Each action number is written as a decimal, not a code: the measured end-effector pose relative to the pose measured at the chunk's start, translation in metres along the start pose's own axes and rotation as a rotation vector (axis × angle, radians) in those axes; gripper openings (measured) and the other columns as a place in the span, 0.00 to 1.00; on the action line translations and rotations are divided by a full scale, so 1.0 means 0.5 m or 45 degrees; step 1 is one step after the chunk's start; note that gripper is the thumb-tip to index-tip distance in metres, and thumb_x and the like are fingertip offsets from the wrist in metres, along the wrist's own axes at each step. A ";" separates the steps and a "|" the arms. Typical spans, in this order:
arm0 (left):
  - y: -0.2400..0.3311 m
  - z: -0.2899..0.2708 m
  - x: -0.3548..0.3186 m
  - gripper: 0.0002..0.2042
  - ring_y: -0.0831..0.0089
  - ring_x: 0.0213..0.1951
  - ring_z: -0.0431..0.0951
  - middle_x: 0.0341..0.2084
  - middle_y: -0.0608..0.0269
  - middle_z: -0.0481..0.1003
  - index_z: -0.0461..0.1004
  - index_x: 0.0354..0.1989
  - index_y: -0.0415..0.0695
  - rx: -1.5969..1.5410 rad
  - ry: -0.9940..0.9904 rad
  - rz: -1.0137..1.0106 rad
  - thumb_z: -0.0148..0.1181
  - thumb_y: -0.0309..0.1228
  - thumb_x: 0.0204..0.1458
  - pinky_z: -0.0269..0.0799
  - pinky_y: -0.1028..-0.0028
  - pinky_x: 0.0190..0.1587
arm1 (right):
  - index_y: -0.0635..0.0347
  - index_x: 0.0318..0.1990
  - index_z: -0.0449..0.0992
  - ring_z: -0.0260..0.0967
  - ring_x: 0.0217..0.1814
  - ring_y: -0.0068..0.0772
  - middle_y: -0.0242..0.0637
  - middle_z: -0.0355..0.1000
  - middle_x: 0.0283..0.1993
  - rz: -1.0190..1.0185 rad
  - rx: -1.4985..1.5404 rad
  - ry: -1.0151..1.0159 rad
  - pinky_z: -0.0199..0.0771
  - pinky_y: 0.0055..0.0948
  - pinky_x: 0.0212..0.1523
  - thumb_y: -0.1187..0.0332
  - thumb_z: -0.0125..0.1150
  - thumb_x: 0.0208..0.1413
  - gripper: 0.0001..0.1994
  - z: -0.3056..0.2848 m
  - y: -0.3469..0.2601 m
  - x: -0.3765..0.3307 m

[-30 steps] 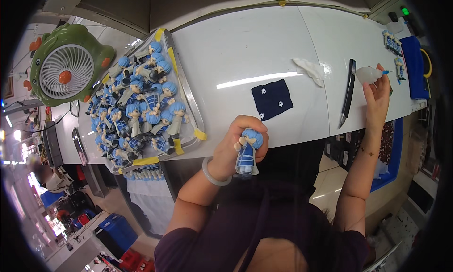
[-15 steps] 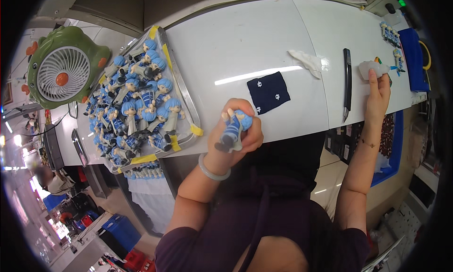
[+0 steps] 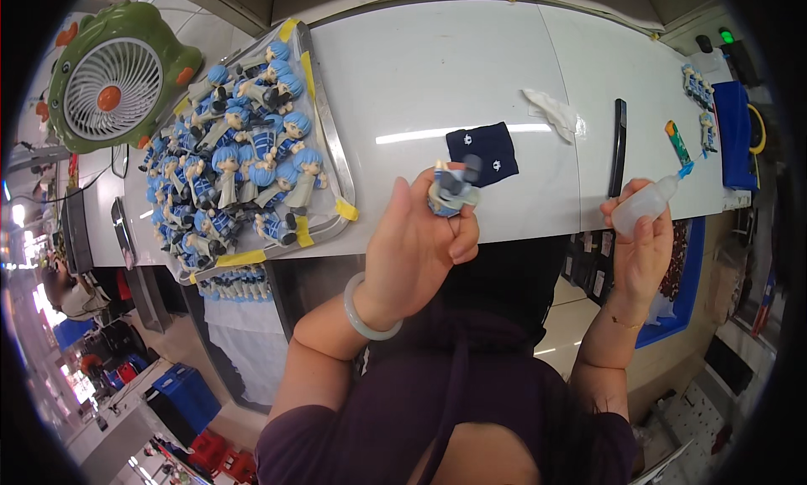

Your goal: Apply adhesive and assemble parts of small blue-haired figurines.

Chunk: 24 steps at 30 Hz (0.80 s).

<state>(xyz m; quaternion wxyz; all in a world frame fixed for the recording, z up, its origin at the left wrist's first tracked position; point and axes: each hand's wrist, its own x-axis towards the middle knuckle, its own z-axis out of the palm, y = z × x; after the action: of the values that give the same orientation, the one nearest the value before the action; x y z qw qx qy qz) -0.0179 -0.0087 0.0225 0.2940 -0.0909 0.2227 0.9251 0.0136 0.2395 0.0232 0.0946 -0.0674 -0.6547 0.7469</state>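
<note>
Our hands are both gripping: the left hand is curling its fingers around a small figure, thumb standing apart, while the right hand is wrapping around a translucent squeeze bottle. We are holding the figure above the near part of the table, where in our view it is overlapping a dark blue cloth. That cloth is bearing tiny white printed motifs, and any writing on the bottle is staying too small for us to read.

Since half a second ago, we are tipping the figure so that its dark feet are facing up at us, and we are bringing the bottle closer, its blue nozzle pointing away to the upper right. A green-and-orange thing is now showing more fully beyond it.

Nearby, a slim black tool and a crumpled white wipe are lying on the smooth, glossy table. To the left, glossy blue-haired figures are heaping up in a taped metal tray.
</note>
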 end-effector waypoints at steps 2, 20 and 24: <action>-0.004 0.003 -0.007 0.21 0.76 0.23 0.57 0.35 0.63 0.61 0.54 0.53 0.46 0.140 -0.072 0.043 0.29 0.44 0.56 0.54 0.78 0.28 | 0.69 0.43 0.62 0.69 0.34 0.34 0.40 0.65 0.35 0.028 0.001 0.061 0.69 0.24 0.32 0.57 0.57 0.47 0.24 0.008 0.004 -0.006; -0.027 -0.007 -0.025 0.19 0.73 0.40 0.58 0.38 0.58 0.58 0.53 0.51 0.36 1.211 -0.332 0.616 0.40 0.29 0.50 0.53 0.77 0.46 | 0.68 0.42 0.63 0.69 0.35 0.37 0.41 0.65 0.35 0.057 0.194 -0.112 0.70 0.26 0.34 0.59 0.55 0.49 0.20 0.035 0.013 -0.024; -0.010 -0.011 -0.023 0.18 0.73 0.41 0.59 0.39 0.57 0.59 0.57 0.49 0.36 1.163 -0.456 0.520 0.40 0.35 0.52 0.55 0.75 0.46 | 0.67 0.41 0.63 0.69 0.36 0.36 0.41 0.65 0.35 0.100 0.178 -0.193 0.71 0.26 0.34 0.59 0.56 0.48 0.21 0.040 0.014 -0.026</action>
<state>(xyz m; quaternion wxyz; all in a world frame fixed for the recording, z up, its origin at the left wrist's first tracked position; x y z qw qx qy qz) -0.0052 -0.0135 0.0191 0.1510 0.2508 0.5623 0.7734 0.0216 0.2165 0.0188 0.0200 -0.0296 -0.6030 0.7969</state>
